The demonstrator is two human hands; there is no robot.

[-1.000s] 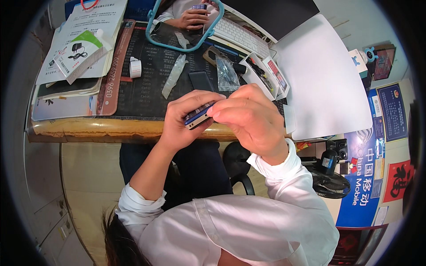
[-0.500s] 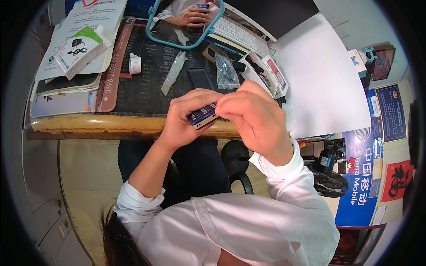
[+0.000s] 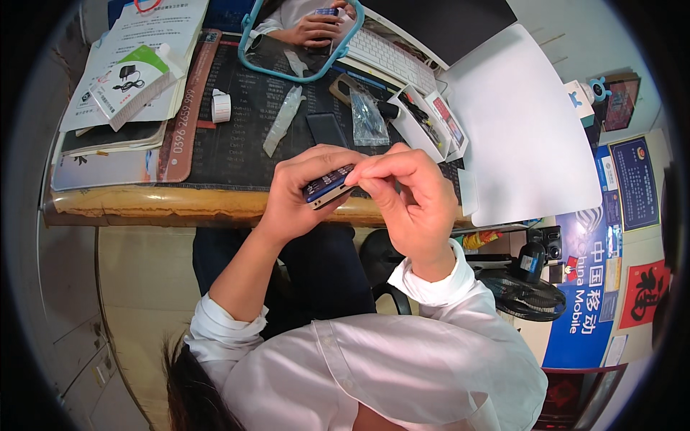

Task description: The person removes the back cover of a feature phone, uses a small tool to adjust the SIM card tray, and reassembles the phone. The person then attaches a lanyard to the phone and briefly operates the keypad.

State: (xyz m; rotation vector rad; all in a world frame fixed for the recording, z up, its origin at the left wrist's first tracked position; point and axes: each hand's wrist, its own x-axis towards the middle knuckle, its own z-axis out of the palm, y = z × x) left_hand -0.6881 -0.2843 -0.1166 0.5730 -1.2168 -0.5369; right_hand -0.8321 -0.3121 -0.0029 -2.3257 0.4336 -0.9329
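Observation:
My left hand (image 3: 293,190) is wrapped round a small dark-blue keypad phone (image 3: 327,185), held tilted above the desk's front edge with its keys up and its pale side facing me. Against that side, near the phone's right end, my right hand (image 3: 420,205) brings thumb and forefinger together in a pinch. Whether anything small is between those fingertips is hidden. Just beyond my hands, a flat dark slab (image 3: 327,131) lies on the black desk mat, beside a clear plastic bag (image 3: 369,122). An open white box (image 3: 415,129) stands to the right of the bag.
A blue-framed mirror (image 3: 297,77) stands at the back, near a white keyboard (image 3: 392,56). A crumpled plastic sleeve (image 3: 285,118) and a white label roll (image 3: 221,106) lie left of centre. Papers and a charger box (image 3: 133,86) are stacked far left. The wooden desk edge (image 3: 151,205) runs before me.
My right hand has turned and lowered a little, its wrist shifting left, so the pinching thumb and forefinger now show. The phone stays in my left hand, nearly unmoved.

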